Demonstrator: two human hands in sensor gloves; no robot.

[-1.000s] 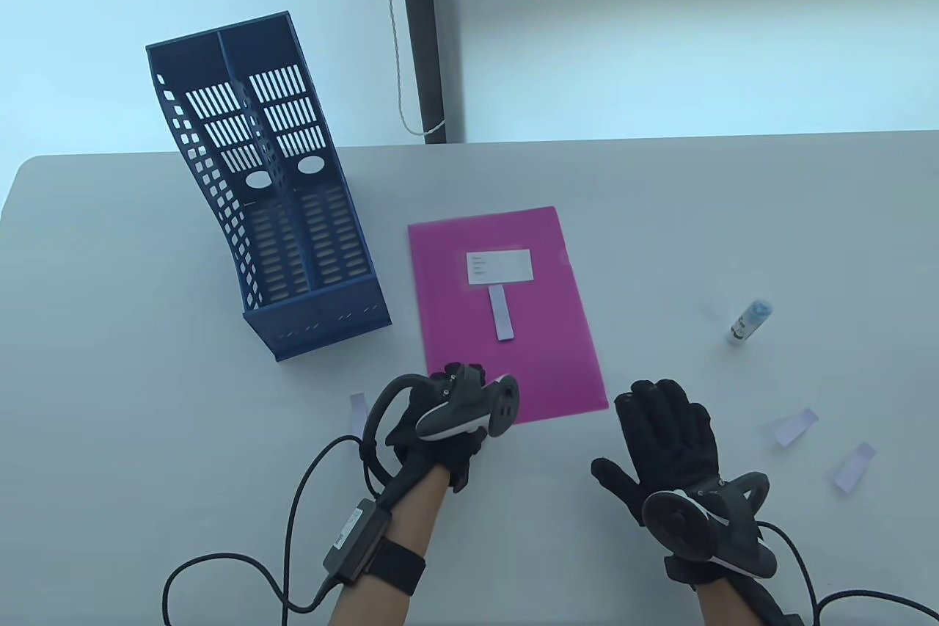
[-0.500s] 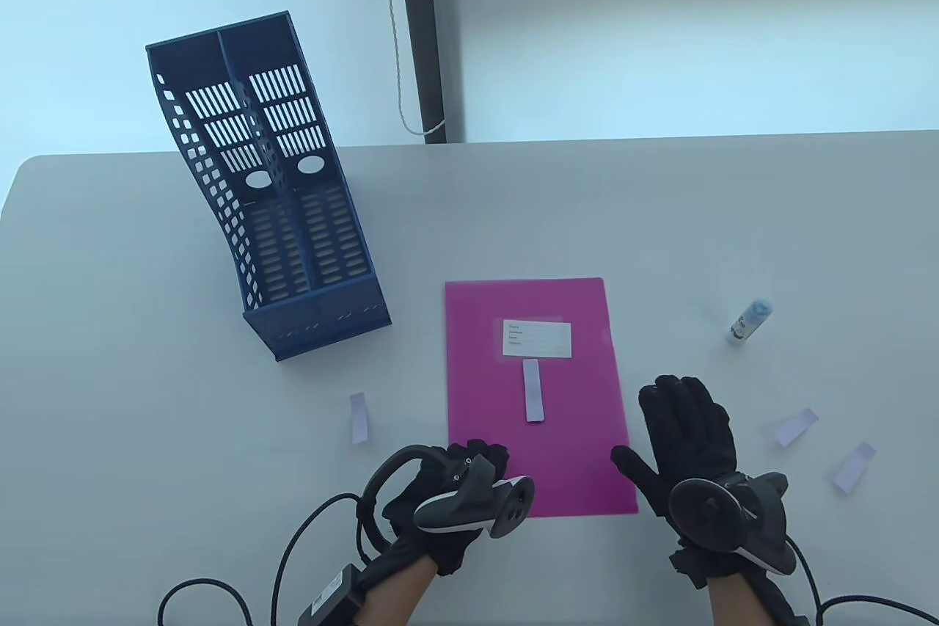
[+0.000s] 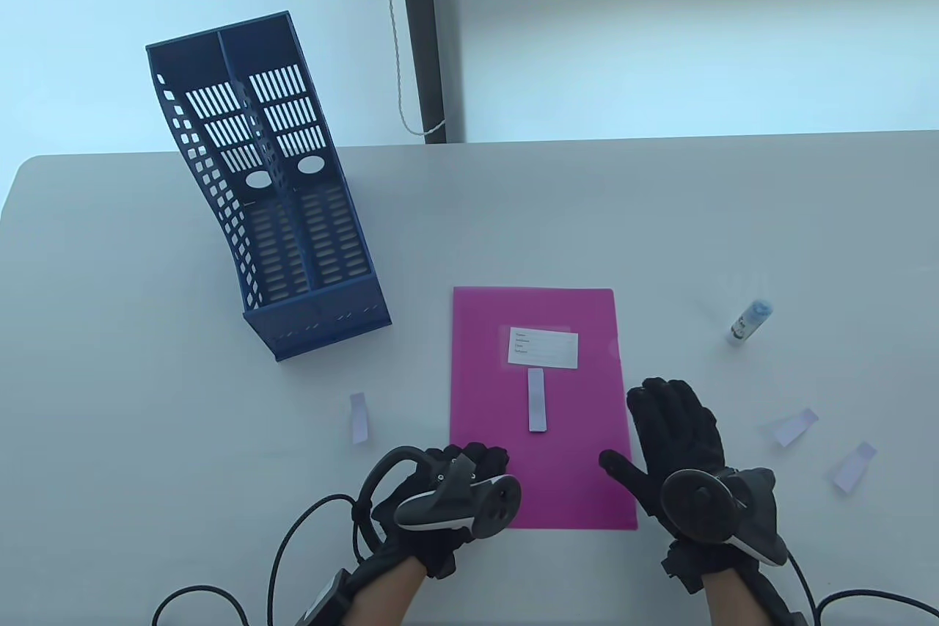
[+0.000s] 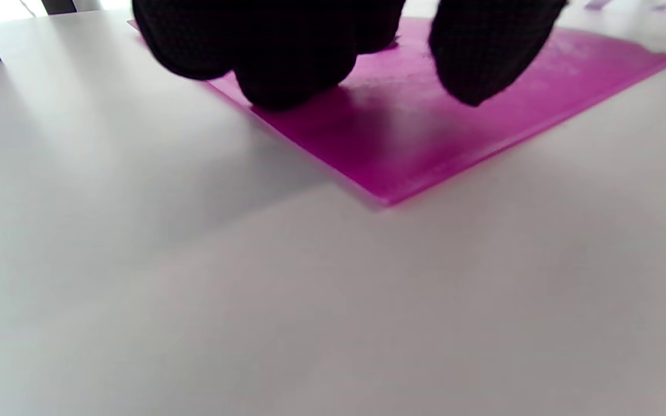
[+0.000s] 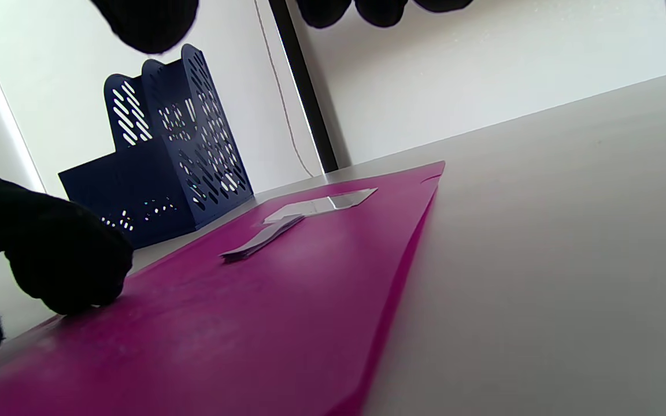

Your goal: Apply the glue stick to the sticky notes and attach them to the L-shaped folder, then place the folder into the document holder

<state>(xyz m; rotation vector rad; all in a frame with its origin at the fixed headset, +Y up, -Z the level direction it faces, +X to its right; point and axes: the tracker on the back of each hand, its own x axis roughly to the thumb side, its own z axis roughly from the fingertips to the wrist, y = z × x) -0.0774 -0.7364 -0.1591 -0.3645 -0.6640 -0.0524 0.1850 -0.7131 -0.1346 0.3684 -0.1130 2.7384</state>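
Since a second ago you've dragged the flat magenta plastic folder (image 3: 541, 406) nearer (easier lifting, probably); left hand (image 3: 458, 486) fingertips press its corner, right hand (image 3: 678, 446) lies spread alongside.

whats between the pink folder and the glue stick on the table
Nothing: in the table view, only bare table surface separates the pink folder from the upright glue stick.

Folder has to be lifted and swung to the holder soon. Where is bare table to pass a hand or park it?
Bare: the strip between the document holder and the folder, and the far table behind the folder. Crowded: right of the folder, with the glue stick and two loose notes; another note lies left of it.
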